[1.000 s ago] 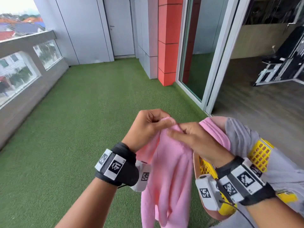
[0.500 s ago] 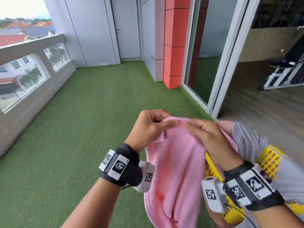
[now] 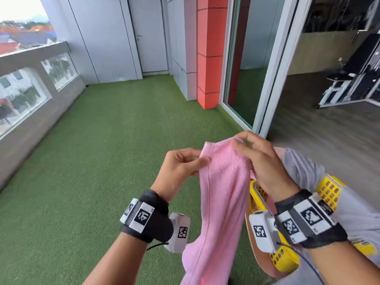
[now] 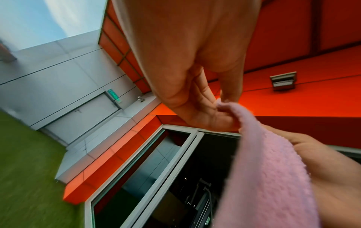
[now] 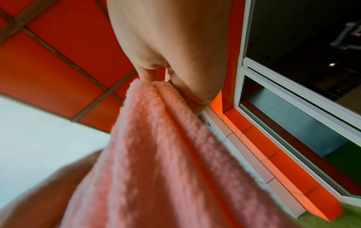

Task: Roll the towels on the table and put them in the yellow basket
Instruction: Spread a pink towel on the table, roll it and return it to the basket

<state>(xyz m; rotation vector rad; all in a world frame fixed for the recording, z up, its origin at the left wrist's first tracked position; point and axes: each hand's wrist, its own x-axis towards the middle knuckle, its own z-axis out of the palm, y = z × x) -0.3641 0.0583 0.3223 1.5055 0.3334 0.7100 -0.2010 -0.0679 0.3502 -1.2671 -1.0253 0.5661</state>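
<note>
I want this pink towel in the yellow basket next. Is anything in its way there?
Partly. A grey towel and a second pink one drape over the basket rim; the right hand is above it. Both hands pinch the towel; left hand.

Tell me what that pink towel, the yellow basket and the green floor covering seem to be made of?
Pink towel: soft fleecy cloth, likely microfibre or terry; its nap looks fuzzy and it hangs limp from the left hand and right hand.
Yellow basket: apparently moulded plastic, smooth with a grid of holes.
Green floor covering: looks like artificial turf, even short blades.
</note>
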